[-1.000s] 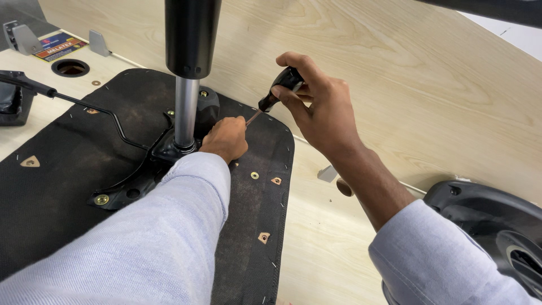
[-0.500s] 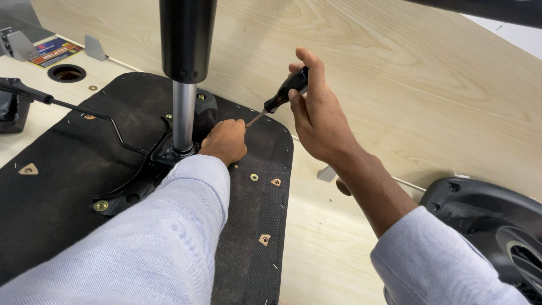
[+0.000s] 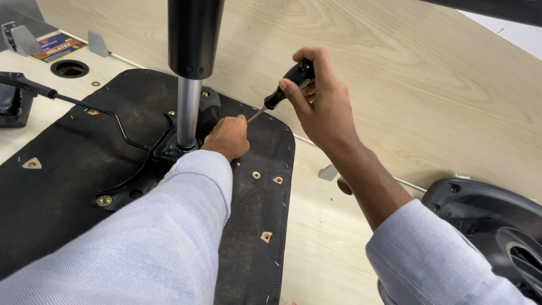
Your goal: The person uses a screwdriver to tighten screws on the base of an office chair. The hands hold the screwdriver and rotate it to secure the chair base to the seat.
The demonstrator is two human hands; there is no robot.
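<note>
An upturned black chair seat [image 3: 68,181] lies on a light wooden table, with a metal mechanism plate [image 3: 141,175] bolted to it and a chrome gas cylinder [image 3: 188,113] rising from the plate. My right hand [image 3: 319,99] grips the black handle of a screwdriver [image 3: 282,90]; its shaft slants down left toward the plate. My left hand [image 3: 227,137] rests closed on the seat right beside the cylinder base, at the screwdriver's tip. What the left fingers pinch is hidden.
A thin black lever [image 3: 84,104] sticks out left from the mechanism. A black plastic chair part [image 3: 485,220] sits at the right edge. A round cable hole [image 3: 70,68] and metal brackets [image 3: 97,43] are at the table's far left. Brass inserts dot the seat.
My right hand has shifted slightly along the screwdriver handle and turned a little. The left hand stays at the cylinder base.
</note>
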